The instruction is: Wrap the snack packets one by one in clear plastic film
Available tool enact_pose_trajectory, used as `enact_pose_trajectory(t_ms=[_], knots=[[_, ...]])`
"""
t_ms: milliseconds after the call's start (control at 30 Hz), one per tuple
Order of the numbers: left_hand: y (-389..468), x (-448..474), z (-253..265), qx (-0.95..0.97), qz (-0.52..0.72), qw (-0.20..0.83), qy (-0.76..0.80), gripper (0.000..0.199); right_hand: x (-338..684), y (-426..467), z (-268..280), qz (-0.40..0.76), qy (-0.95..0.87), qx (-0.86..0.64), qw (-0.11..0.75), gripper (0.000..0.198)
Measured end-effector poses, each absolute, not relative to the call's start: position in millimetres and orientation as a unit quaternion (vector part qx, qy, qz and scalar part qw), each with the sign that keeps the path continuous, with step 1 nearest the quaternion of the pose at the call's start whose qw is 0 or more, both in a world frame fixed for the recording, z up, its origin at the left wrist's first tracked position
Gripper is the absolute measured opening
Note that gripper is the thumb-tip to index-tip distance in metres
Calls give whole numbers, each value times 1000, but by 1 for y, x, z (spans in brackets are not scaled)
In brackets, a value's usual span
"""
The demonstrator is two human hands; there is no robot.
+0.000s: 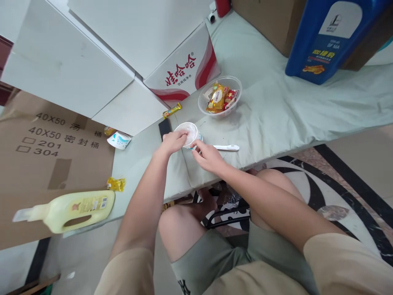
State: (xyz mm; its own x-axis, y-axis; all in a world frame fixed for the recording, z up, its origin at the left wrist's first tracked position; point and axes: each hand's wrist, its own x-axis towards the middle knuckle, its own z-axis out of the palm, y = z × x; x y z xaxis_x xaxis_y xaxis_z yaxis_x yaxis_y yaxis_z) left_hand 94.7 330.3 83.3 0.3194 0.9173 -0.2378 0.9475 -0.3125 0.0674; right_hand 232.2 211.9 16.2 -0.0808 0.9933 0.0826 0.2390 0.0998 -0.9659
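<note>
A small white paper cup (193, 130) with a blue pattern stands on the covered surface in front of me, a whitish inside showing. My left hand (173, 142) grips its left rim, with fingertips over the edge. My right hand (209, 157) is at the cup's near right side, fingers curled and touching the wall. A slim white handled tool (229, 147) lies just beyond my right hand, its left end hidden. Next to my left hand is a flat black object (165, 128), resembling a phone.
A clear plastic bowl (236, 104) holds several wrapped snacks. Beyond it stands a blue jug (322, 45). White boxes (181, 73) rise behind the cup. At left are a yellow wrapper (116, 184), a patterned paper piece (119, 140) and a pale yellow bottle (82, 209) on its side.
</note>
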Motion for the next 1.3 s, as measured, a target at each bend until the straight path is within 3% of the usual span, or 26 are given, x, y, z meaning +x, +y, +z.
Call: enact_pose_trajectory(t_ms=[100,233,400,633,900,1100,1300], knots=[[323,85,83,804,-53,153,573,13,230,211,16,427,-600,-506,448,22],[310,65,74,828,55,175,529,40,227,210,18,423,-600,-499,460,23],[290,61,72,866,130,70,478,18,231,203,27,362,-591,-514,505,24],[255,135,71,908,218,-7,357,21,283,190,31,264,-435,-600,618,45],[259,229,53,941,270,35,200,32,363,213,-12,236,-255,-656,670,50],[214,171,32,908,333,42,249,27,411,218,-25,217,-162,-692,670,51],[199,110,-8,870,363,99,318,16,433,258,16,225,-169,-735,616,52]])
